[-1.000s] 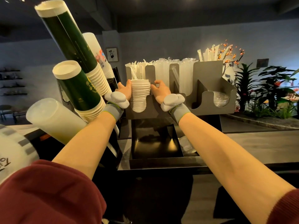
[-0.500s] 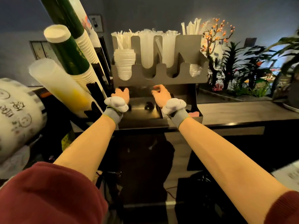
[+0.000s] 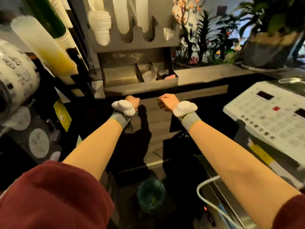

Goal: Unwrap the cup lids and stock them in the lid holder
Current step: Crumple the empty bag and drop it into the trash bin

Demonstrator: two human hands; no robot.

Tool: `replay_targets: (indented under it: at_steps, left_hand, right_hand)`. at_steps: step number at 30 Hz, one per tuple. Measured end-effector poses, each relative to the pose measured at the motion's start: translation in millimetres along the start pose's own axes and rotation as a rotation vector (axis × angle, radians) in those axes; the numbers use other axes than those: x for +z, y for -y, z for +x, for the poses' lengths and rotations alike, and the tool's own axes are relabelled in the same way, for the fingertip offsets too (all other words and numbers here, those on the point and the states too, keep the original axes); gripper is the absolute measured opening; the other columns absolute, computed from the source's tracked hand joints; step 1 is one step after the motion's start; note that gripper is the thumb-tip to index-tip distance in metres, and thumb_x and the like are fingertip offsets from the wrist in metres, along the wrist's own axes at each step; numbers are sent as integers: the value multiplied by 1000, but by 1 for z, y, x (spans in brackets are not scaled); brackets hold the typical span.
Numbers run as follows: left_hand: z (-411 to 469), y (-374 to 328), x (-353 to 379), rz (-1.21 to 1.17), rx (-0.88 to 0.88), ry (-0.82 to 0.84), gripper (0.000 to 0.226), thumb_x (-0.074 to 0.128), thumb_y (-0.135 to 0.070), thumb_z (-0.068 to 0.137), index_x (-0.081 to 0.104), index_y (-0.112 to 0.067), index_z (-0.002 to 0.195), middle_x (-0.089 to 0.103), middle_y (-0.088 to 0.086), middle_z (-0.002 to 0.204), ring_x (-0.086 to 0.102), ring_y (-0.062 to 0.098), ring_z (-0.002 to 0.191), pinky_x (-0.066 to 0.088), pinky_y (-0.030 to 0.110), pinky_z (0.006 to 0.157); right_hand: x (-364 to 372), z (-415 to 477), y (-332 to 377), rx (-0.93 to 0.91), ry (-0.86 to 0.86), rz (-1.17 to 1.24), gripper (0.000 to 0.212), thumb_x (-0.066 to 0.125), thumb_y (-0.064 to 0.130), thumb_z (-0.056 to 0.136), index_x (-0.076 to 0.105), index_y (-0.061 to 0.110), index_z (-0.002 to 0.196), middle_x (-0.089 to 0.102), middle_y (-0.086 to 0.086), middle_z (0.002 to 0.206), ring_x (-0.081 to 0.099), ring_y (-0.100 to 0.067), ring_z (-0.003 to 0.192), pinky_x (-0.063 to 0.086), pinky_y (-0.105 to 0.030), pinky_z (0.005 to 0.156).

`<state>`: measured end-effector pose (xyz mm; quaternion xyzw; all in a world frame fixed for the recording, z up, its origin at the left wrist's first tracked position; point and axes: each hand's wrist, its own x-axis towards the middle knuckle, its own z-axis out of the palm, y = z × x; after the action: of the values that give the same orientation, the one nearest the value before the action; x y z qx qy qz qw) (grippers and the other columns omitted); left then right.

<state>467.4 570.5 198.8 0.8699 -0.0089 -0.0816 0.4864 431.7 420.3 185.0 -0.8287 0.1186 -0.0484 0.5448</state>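
Observation:
The grey lid holder [image 3: 132, 45] stands at the top centre on the counter, with a stack of white lids [image 3: 100, 28] in its left slot and a few clear lids [image 3: 168, 33] in its right slot. My left hand [image 3: 132, 102] and my right hand [image 3: 167, 103] hang side by side below the counter edge, well under the holder. Both hands have their fingers curled in and hold nothing. Each wrist wears a grey band with a white pad.
Sleeves of green and translucent cups [image 3: 44, 42] lean out at the upper left above a roll of printed film [image 3: 14, 75]. A white keypad machine [image 3: 270, 116] sits at the right. A bin with a green liner [image 3: 151, 195] is on the floor below. Plants [image 3: 247, 30] line the back right.
Both hands let go of the white lid stack in the holder and dropped below the counter edge, fingers curling shut. The view tilted downward, so the holder moved to the top.

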Motion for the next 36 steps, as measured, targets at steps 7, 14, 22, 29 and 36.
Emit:
replay_targets:
  at_steps: [7,14,22,29,36]
  left_hand:
    - [-67,20,73,47,-107,338,28,31,-14,99,54,3,98,54,15,93,60,25,63,36,24,48]
    - [-128,25,160,214,-83,663,17,30,-18,99,45,-12,99,59,10,83,49,15,59,31,20,55]
    - [-177,17,276,249,-30,870,33,28,-13,101,56,0,114,50,24,141,62,37,105,32,19,56]
    - [-241,-16,376,226,-3,966,31,35,-11,100,45,-12,70,48,28,141,50,40,128,47,31,75]
    - [-296,-51,462,275,-43,1139,24,27,-12,100,45,-5,114,58,25,109,71,21,62,27,19,48]
  right_hand:
    - [-24,-91,-63,125,-121,74,13,42,7,96,52,11,88,56,-11,79,54,-1,35,33,-5,28]
    - [-91,-171,-143,268,-238,137,11,45,11,96,55,9,94,60,-6,76,58,-1,42,42,-17,49]
    - [-170,-246,-214,492,-459,249,10,44,12,96,54,12,93,54,-4,67,56,-7,38,41,-18,40]
    - [-248,-310,-285,552,-614,182,31,43,9,94,57,-5,118,61,-4,74,53,-11,54,41,-17,41]
    - [-336,-361,-360,688,-735,137,40,52,1,90,47,-4,129,60,-9,76,53,-7,46,40,-8,34]
